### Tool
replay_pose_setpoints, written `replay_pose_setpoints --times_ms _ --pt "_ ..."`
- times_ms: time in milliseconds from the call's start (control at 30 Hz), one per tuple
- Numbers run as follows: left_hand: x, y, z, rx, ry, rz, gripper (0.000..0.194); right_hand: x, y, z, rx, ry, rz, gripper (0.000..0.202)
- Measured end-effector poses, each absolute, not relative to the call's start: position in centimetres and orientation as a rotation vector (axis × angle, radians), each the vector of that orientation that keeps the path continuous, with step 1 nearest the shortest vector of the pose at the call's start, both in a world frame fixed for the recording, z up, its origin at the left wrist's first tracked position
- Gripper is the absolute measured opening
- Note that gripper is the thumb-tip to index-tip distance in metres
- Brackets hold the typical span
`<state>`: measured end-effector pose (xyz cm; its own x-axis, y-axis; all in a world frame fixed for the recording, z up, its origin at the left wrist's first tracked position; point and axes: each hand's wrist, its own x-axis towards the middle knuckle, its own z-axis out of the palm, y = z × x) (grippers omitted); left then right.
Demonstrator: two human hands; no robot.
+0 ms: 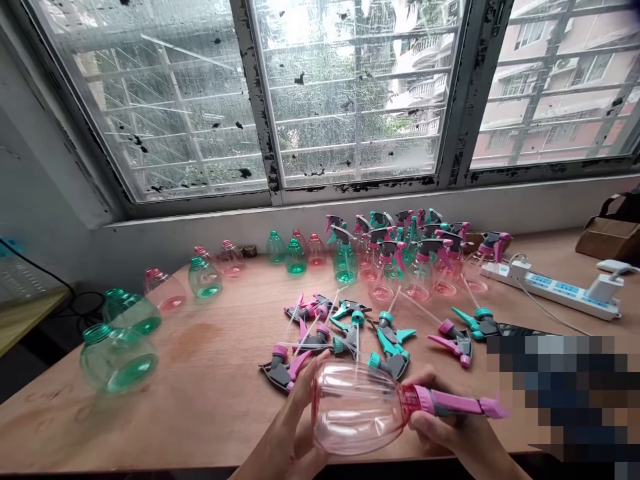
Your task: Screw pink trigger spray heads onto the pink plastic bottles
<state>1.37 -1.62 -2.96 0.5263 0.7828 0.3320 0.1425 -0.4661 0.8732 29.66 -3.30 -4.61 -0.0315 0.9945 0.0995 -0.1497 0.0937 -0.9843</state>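
A clear pink spray bottle [357, 407] lies sideways between my two hands above the table's front edge. My left hand [297, 420] is wrapped round the bottle's base end. At the neck, my right hand [445, 430] grips the pink collar and the pink and grey spray head [460, 403], which sits on the bottle's mouth and points right. Just beyond the bottle lie several loose spray heads, among them a teal and grey one [390, 333] and a pink and grey one [283, 367], with thin clear tubes.
Open green bottles [120, 360] and pink ones [165, 290] stand along the left and back of the wooden table [200, 400]. Several bottles with spray heads [383, 273] are grouped at the back. A white power strip [555, 290] and a brown box [613, 230] are at the right.
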Motion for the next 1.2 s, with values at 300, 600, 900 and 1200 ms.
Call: replay_pose_setpoints --times_ms 300,600,900,1200 --pt "0.9 -0.9 -3.0 1.848 0.673 0.883 0.097 29.7 -3.2 -4.4 -1.008 -1.201 1.157 0.035" --pt "0.9 -0.7 -3.3 1.824 0.671 0.879 0.084 30.1 -3.3 -4.8 -0.972 -1.161 1.355 0.042" --pt "1.2 -1.3 -3.0 1.841 0.67 0.879 0.096 30.2 -2.8 -5.1 -0.97 -1.257 1.172 0.033" --pt "1.4 -1.2 -3.5 1.772 0.706 0.873 0.104 30.1 -2.7 -5.2 -0.962 -1.208 1.308 0.034"
